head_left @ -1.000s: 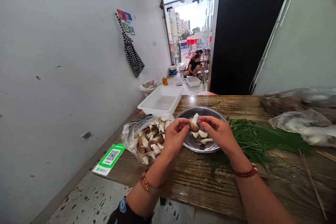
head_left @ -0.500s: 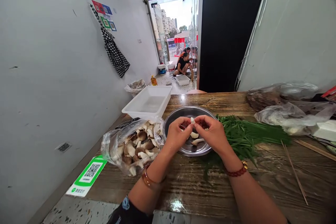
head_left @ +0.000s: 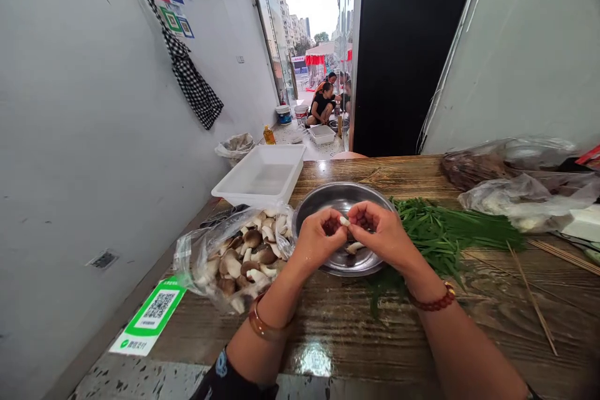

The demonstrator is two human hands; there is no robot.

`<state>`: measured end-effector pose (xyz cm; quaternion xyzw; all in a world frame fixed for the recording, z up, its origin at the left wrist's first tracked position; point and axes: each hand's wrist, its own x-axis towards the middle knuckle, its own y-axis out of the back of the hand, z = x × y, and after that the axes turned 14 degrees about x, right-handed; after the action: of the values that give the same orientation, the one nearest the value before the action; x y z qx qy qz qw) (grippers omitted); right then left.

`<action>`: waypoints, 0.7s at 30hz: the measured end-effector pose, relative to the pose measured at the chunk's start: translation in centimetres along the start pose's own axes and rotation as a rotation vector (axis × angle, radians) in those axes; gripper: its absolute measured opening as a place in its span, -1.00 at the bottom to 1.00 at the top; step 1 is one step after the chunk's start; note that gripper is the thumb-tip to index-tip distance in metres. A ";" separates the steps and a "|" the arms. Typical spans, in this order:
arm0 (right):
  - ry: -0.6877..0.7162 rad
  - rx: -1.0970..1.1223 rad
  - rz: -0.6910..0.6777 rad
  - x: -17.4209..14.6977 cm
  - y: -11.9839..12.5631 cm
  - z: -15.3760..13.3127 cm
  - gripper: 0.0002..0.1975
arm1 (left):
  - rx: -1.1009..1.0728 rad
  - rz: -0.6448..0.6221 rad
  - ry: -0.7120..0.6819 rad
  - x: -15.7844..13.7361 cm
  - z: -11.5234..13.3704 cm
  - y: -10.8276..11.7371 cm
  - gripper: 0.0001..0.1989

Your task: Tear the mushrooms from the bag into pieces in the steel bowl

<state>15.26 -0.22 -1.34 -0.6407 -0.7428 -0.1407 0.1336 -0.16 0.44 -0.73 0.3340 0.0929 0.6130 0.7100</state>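
Between the fingertips of both hands is a small white piece of mushroom [head_left: 344,221]. My left hand [head_left: 319,239] pinches it from one side and my right hand [head_left: 376,228] from the other. Both hands are over a round metal bowl [head_left: 323,195], where a mushroom piece [head_left: 355,248] lies partly hidden below my fingers. Left of the bowl, a clear plastic bag [head_left: 190,256] lies spread, filled with brown-capped mushrooms [head_left: 253,239]. Long green leaves [head_left: 431,231] lie against the bowl's right side.
Behind the bag stands a white plastic tub [head_left: 293,190]. Thin wooden sticks [head_left: 534,300] and plastic bags [head_left: 529,200] lie at the right. A green payment card [head_left: 157,312] is at the front left. Beyond the glass door, people [head_left: 322,103] crouch outside.
The piece between my fingers has turned from nearly upright to tilted sideways. My hands stay close together over the bowl, and the camera view has shifted slightly.
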 end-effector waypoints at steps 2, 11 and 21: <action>-0.014 0.017 -0.017 -0.1 -0.1 0.0 -0.87 | 0.031 -0.013 -0.007 -0.1 0.0 0.0 -0.91; -0.070 0.117 -0.021 -0.3 -1.0 -0.1 -0.86 | 0.082 -0.007 -0.049 -0.4 0.9 0.0 -0.95; -0.050 0.105 -0.010 -0.4 -1.0 -0.5 -0.84 | -0.231 0.005 0.119 -0.6 0.9 -0.5 -0.94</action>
<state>14.38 -0.94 -1.09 -0.6324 -0.7556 -0.0863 0.1476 0.65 -0.44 -0.49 0.2135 0.0628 0.6401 0.7353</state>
